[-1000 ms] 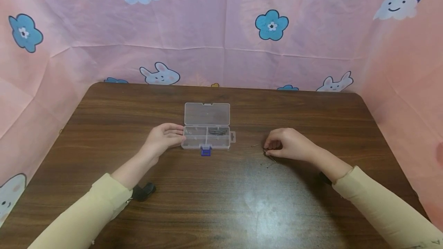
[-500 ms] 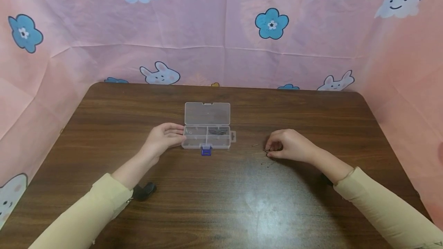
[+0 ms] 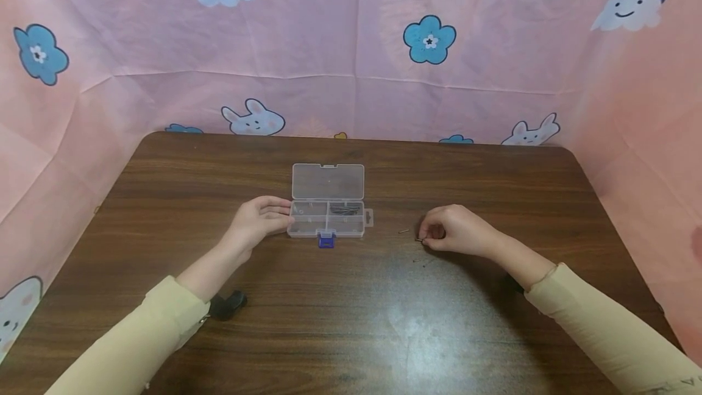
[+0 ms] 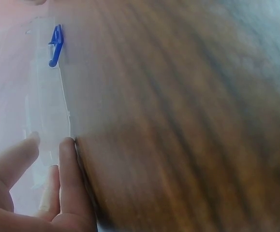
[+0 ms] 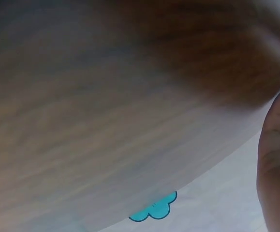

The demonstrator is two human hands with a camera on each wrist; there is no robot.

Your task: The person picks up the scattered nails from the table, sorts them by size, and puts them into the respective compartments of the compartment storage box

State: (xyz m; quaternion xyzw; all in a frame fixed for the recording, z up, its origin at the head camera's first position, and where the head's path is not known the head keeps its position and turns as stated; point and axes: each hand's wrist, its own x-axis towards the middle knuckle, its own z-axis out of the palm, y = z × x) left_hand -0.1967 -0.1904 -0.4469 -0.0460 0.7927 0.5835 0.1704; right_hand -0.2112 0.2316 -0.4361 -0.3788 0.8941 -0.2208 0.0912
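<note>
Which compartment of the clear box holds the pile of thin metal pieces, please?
The back right compartment, on the lid side: the metal pieces lie piled there, while the other three compartments show no such pile.

Under my fingers, the box (image 3: 301, 234) at mid-frame looks like smooth, clear plastic; the pin (image 3: 419, 239) I pinch looks metallic. My tabletop (image 3: 329, 322) is wood-grained, glossy at lower centre. Creased, matt cloth (image 3: 329, 41) fills the upper frame.
</note>
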